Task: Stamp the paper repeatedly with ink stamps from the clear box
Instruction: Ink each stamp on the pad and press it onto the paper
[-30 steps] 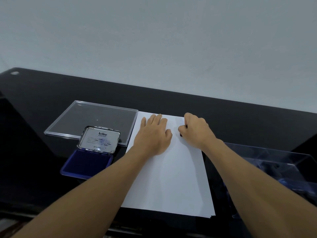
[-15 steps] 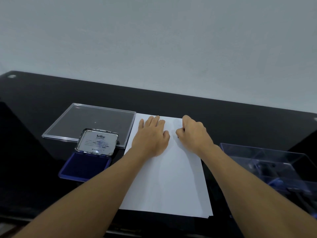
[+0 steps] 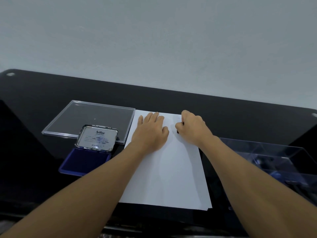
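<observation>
The left hand point(image 3: 151, 133) lies flat on the upper part of the paper point(image 3: 168, 172), fingers straight and together and pointing toward the top of the frame, holding nothing. Just to its right, the right hand point(image 3: 193, 128) is curled into a loose fist over the sheet's upper right corner, its thumb and fingers closed around a small dark stamp point(image 3: 177, 131). Only a sliver of the stamp shows below the knuckles, pressed down against the paper, so which way it points cannot be told. The paper is a white sheet in the centre of the frame. Its long axis runs from the bottom edge up toward the wall, leaning a little to the left at the top, and its short far edge sits just beyond the fingertips. The right forearm crosses the sheet's right edge. Left of the paper an open ink pad point(image 3: 84, 160) shows its blue cushion, with its metal cover point(image 3: 97, 138) standing up and printed "Artline". Behind it a clear lid point(image 3: 91, 120) lies flat, its right edge just beside the paper. At the right of the frame stands the clear box point(image 3: 267, 150), holding blue and dark shapes too blurred to name. Everything rests on a glossy black counter point(image 3: 240, 114) set against a pale grey wall point(image 3: 154, 40).
</observation>
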Demonstrator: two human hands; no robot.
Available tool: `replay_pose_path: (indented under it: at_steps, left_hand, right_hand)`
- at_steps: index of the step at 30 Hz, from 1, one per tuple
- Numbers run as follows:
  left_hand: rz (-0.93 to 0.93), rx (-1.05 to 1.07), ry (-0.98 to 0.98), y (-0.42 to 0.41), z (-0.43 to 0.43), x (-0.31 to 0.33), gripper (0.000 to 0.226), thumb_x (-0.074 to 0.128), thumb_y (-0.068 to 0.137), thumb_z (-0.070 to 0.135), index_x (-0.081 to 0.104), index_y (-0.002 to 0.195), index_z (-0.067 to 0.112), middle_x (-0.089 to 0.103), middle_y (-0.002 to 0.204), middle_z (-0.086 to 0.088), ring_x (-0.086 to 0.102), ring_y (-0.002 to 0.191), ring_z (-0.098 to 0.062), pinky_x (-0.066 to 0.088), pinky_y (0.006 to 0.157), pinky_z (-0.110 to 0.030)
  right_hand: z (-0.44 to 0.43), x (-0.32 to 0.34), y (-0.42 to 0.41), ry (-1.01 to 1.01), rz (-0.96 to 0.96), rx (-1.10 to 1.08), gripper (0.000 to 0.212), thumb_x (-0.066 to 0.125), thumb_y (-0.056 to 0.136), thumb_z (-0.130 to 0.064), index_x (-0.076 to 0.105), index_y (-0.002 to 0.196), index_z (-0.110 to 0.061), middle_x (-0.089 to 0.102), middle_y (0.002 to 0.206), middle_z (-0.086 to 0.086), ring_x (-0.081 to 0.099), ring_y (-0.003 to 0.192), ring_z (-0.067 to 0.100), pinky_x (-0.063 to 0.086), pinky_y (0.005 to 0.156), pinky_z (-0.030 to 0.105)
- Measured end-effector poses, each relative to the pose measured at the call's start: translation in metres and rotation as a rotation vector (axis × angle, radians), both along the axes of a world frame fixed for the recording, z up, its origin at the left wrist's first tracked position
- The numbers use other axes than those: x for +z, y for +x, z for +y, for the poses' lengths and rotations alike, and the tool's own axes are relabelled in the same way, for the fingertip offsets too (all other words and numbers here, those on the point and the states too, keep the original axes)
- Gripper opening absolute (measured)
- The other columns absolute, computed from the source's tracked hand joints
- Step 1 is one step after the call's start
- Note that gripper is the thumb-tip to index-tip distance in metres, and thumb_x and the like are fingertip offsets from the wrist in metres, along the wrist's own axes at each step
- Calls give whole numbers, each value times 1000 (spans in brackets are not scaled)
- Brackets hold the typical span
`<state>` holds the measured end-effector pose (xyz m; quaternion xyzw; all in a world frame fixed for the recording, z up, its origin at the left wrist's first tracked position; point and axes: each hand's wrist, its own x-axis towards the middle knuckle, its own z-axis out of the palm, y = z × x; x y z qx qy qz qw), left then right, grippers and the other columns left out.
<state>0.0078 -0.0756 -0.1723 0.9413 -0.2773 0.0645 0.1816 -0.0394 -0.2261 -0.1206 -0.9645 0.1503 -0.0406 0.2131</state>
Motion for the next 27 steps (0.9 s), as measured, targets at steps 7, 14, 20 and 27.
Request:
replay_pose_path:
  at_steps: [7,14,20,27]
  left_hand:
    - [109,-29,1,4,3,12,45,33,96,29,48,132,7,45,142,-8,35,132,-25,22,110,-44]
    - [160,-20,11,14,8,17,27,40,93,26,54,108,8,52,107,-2,44,107,-24,36,96,-44]
    - [179,-46,19,11,9,25,36,40,96,26,53,123,5,51,127,-4,41,119,-24,33,104,-43]
    - [154,-49,17,-1,20,49,42,41,97,28,49,133,7,47,141,-7,39,130,-25,31,111,-45]
  right_hand:
    - [-9,18,-3,36,0,12,17,53,95,-24,47,86,-11,57,85,6,49,66,21,43,58,35]
    - [-21,79,-3,10,-204,5,16,54,92,-26,51,83,-13,59,89,3,51,71,16,40,57,31]
    - [-17,116,-3,-22,-259,52,17,55,91,-24,55,88,-8,60,90,5,50,69,17,40,56,29]
    - [-11,129,-18,-40,-217,44,18,55,91,-26,57,91,-8,61,93,6,53,72,19,40,57,30]
